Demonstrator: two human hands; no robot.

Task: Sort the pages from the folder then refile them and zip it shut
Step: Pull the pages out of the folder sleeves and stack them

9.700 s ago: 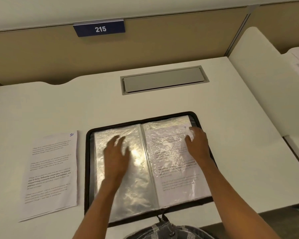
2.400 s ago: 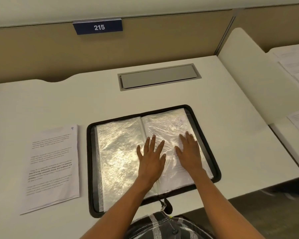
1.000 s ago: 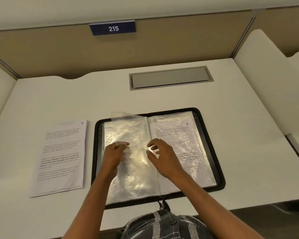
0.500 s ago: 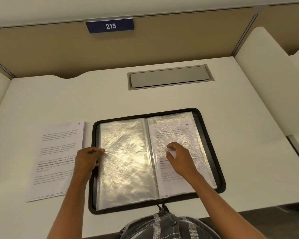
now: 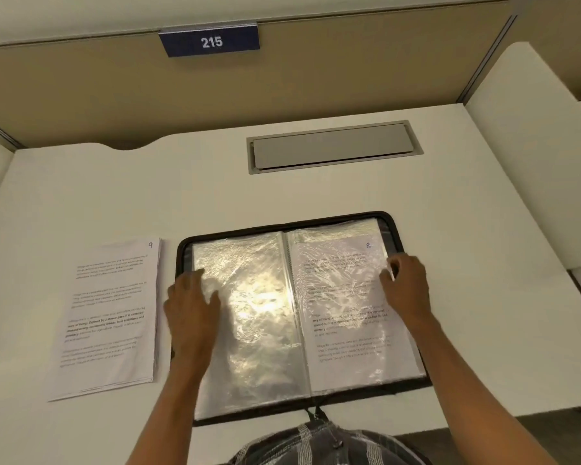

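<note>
The folder (image 5: 316, 223) lies open mid-desk, loose pages (image 5: 111, 313) stacked at its nine o'clock; left hand (image 5: 190, 307) flat, seemingly steadying the empty sleeve (image 5: 259, 297), right hand (image 5: 408, 290) curled at the three-o'clock edge of page 8 (image 5: 342, 330), grip unclear.

Both my bare arms reach forward, well apart. My left hand (image 5: 192, 303) lies palm down, its fingers nearly straight and a little spread. My right hand (image 5: 408, 290) is palm down too, with its fingertips bent and its thumb close by. I cannot tell if they pinch.
</note>
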